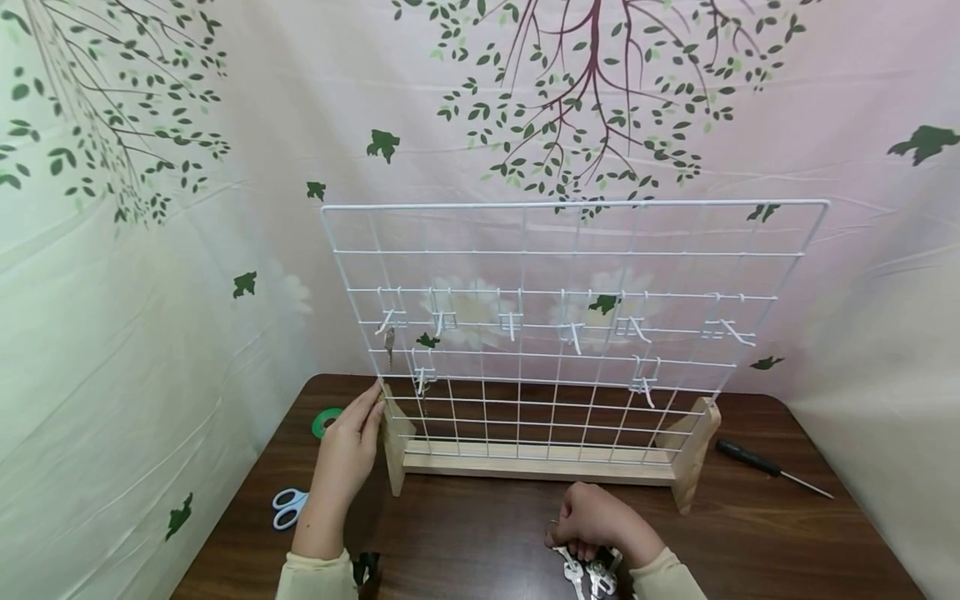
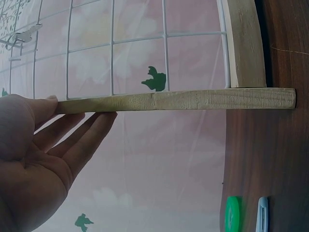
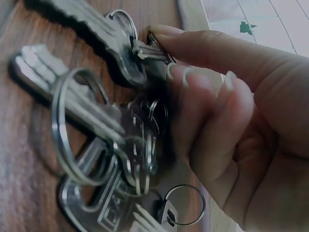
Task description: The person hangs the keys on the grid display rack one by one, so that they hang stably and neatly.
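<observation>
A white wire grid rack (image 1: 577, 203) stands on a wooden base. My left hand (image 1: 348, 437) grips its left wooden side piece (image 2: 183, 100), the thumb on one face and the fingers on the other. Low over the table near the front, my right hand (image 1: 600, 518) pinches a key with a ring between thumb and fingertips. Below and beside those fingers lies a pile of metal keys (image 3: 87, 106) with split rings, partly hidden by the hand in the head view. One key (image 1: 389, 342) hangs from the upper left hook; something thin hangs at the lower left hook.
Several white hooks (image 1: 574, 335) are fixed to the grid. On the left are green tape (image 1: 318, 422) and light-blue scissors (image 1: 287, 507). A small black object (image 1: 366, 568) lies beside the left sleeve. Right of the rack rests a black-handled screwdriver (image 1: 748, 457).
</observation>
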Tool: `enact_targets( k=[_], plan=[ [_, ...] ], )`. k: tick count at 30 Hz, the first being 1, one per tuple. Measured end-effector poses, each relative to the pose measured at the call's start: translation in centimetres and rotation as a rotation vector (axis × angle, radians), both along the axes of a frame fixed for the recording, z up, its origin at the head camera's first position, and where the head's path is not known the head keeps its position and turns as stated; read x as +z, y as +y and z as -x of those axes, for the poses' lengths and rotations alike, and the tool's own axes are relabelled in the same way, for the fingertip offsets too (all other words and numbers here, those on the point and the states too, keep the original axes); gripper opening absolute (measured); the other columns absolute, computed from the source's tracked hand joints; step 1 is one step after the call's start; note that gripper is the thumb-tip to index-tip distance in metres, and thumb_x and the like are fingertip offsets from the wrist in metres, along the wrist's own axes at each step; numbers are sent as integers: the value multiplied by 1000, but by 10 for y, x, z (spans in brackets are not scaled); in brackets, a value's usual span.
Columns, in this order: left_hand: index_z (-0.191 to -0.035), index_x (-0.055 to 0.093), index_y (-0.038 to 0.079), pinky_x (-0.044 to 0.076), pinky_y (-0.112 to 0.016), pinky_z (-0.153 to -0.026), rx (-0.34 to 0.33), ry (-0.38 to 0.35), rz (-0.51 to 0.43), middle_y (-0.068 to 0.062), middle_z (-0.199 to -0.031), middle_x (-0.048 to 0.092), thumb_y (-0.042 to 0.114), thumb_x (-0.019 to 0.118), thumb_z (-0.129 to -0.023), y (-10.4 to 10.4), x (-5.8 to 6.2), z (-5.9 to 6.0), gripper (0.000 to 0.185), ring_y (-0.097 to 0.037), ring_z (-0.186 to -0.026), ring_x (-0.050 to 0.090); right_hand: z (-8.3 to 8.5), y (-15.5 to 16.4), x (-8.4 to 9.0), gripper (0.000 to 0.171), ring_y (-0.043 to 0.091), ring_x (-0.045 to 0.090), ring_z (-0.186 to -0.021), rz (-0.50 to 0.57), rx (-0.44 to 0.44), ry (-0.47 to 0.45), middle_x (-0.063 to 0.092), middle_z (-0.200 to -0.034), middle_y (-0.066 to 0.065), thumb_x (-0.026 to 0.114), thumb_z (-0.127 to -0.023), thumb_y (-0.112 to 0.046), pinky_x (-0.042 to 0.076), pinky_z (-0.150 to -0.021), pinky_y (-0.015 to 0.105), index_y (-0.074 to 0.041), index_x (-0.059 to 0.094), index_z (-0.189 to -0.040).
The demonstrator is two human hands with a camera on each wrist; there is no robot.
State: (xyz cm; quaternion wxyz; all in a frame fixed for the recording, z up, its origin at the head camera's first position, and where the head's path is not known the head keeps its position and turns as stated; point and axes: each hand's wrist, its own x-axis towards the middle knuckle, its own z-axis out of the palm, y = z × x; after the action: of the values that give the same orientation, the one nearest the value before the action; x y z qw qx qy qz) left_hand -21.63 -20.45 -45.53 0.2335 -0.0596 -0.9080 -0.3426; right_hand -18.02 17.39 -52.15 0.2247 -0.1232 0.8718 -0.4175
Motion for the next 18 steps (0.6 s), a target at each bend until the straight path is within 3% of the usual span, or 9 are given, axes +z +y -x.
enact_targets(
  k=[10,18],
  plan=[
    [-155,58,9,59,-59,-106,-4,30,1,-17,-152,64,18,59,-112,1,0,1,44,-39,-135,66,-1,-3,2,24,2,50,-37,-27,42,3,57,-49,-5,77,-84,-8,48,-39,21,-10,64,-63],
    [-155,58,8,59,-59,-106,0,37,4,-17,-152,64,18,59,-112,1,-1,1,44,-39,-136,66,-2,-6,3,29,3,48,-35,-111,87,119,53,-46,-10,65,-85,-6,46,-38,22,-17,59,-58]
  ],
)
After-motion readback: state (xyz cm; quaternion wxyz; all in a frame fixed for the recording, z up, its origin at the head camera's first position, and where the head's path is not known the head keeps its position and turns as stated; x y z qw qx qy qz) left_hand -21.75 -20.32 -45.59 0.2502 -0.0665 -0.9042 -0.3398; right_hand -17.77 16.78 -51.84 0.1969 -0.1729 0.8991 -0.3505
